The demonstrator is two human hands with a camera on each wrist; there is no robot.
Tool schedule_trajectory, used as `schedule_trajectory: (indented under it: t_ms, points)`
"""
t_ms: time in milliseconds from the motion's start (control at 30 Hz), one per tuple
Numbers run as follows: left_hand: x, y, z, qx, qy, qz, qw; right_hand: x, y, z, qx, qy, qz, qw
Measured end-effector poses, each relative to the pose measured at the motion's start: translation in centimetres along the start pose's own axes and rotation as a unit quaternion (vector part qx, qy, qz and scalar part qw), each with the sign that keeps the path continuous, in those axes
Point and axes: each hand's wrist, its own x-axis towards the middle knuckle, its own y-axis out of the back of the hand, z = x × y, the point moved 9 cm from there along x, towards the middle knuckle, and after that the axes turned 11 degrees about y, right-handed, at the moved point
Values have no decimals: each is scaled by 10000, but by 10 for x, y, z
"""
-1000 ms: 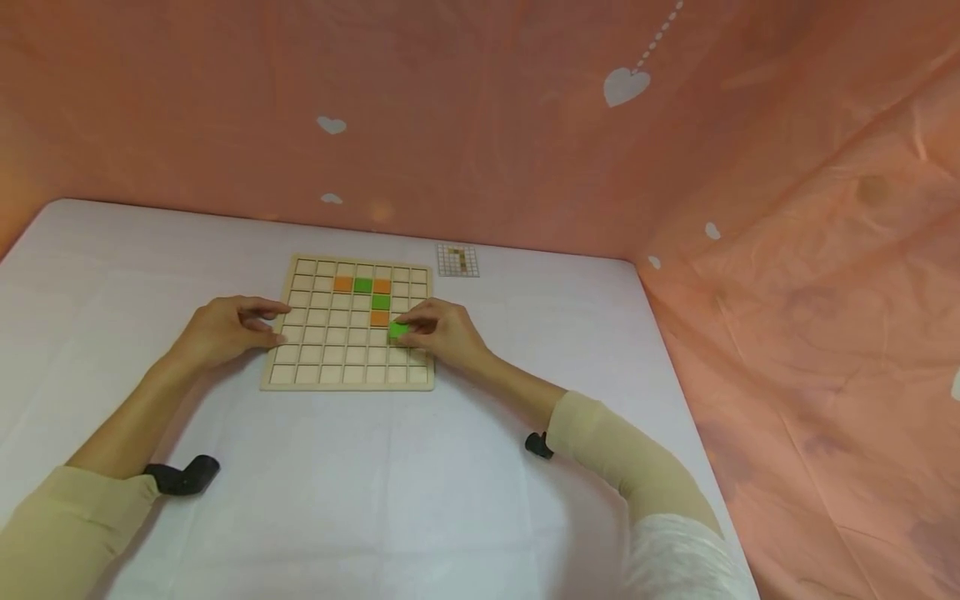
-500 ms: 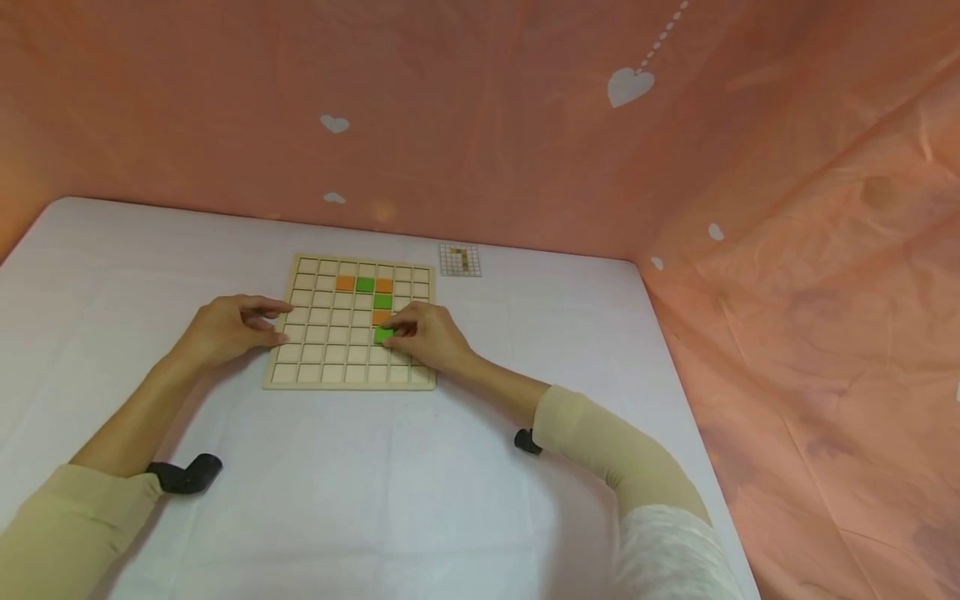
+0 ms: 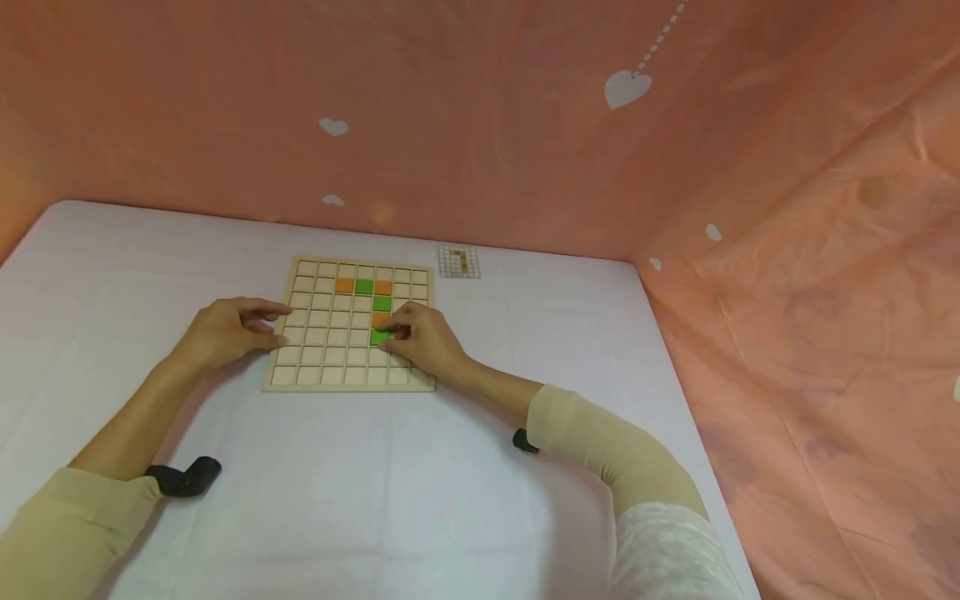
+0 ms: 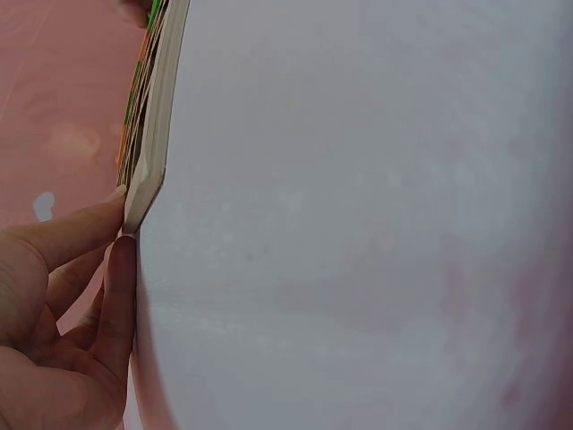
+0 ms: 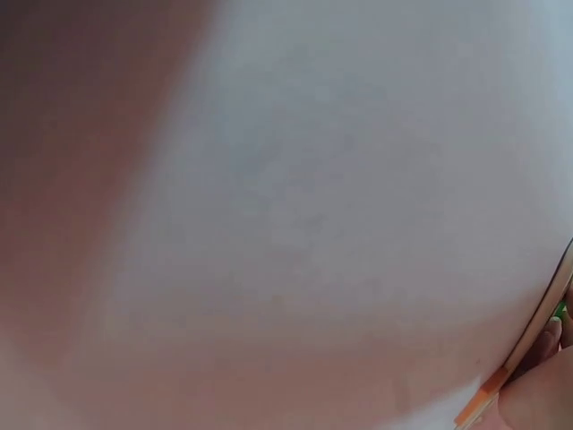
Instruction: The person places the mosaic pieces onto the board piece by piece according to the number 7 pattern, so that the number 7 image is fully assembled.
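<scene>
A square wooden grid board (image 3: 348, 389) lies on the white table. My left hand (image 3: 225, 332) rests its thumb and fingertips against the board's left edge; the left wrist view has these fingers (image 4: 76, 233) at the edge of the board (image 4: 161, 125). Between thumb and fingers, my right hand (image 3: 427, 340) pinches a green tile (image 3: 378, 337) at a cell just nearer than an orange tile (image 3: 379, 318). Whether it lies flat in the cell is hard to tell. In the right wrist view, the right hand (image 5: 546, 381) shows only at the lower right corner.
Other tiles sit in the board: an orange tile (image 3: 343, 286), a green tile (image 3: 364, 287), another orange tile (image 3: 383, 287) and a green tile (image 3: 382, 303). A small gridded pattern card (image 3: 459, 262) lies behind the board at right. An orange cloth (image 3: 480, 125) hangs behind the table.
My right hand has carried the green tile leftward, to the cell below the orange one. Since half a second ago it has shifted only slightly. The left hand stays at the board's edge.
</scene>
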Motion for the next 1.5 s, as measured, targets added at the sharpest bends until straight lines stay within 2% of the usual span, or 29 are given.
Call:
schedule_trajectory:
  t_ms: [267,433,667,967,1133,1500]
  points:
    - [2,4,0,93,-50,136,9999,3,2,2,107,70,-149,9998]
    - [2,3,-1,77,-46,110,9999,0,7,6,485,-73,-109,9987]
    - [2,2,0,92,-47,114,9999,-12,23,15,1169,-251,197,9926]
    - [0,4,4,74,-100,154,9998,-29,51,31,991,-249,540,9933]
    - [-1,3,4,40,-105,124,9999,-42,63,42,827,-377,580,9942]
    - [-2,-1,1,-2,22,5,10000,-65,61,59,435,-864,449,9943]
